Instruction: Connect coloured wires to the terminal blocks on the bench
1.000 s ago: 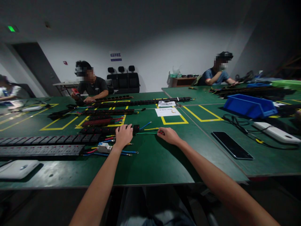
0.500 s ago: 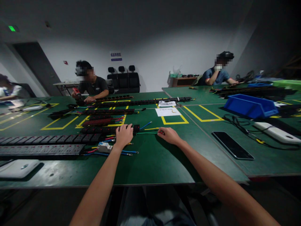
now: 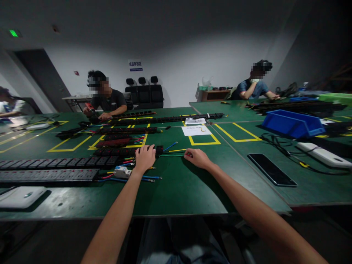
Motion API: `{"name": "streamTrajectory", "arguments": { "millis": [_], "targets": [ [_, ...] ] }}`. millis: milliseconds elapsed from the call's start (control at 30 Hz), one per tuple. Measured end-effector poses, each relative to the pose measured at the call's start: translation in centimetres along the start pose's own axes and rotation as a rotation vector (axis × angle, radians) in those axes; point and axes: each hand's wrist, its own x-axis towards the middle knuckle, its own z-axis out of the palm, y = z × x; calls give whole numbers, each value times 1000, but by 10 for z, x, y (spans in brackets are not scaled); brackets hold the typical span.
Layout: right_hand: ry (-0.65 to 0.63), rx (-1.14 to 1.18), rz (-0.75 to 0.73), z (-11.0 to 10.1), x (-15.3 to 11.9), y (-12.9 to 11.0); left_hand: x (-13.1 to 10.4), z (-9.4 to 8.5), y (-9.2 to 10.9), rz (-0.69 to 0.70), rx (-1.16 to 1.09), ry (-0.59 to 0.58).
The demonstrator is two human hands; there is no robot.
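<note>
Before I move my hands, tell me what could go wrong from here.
1. The right hand is closed at the end of the thin green wire, while the left hand lies on the long black socket strip; a hard pull might strain the wire or shift the strip.
2. The thin blue metal-tipped wires stick out past the left forearm, so a sweep of that arm could snag them.

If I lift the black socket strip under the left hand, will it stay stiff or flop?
The black socket strip should stay fairly stiff, as its body looks straight. The blue wire at its end would probably dangle, being thin with a free tip. The green wire may tug, since it runs to the right hand.
</note>
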Motion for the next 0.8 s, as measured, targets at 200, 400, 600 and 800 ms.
{"name": "streamTrajectory", "arguments": {
  "millis": [200, 400, 600, 800],
  "targets": [
    [4, -1, 6, -1, 0, 0, 0, 0, 0, 2, -9, -4],
    [6, 5, 3, 0, 0, 1, 0, 1, -1, 2, 4, -1],
    [-1, -5, 5, 0, 0, 0, 0, 2, 0, 7, 18, 12],
    [-3, -7, 2, 0, 0, 1, 0, 1, 0, 1, 19, 11]
  ]
}}
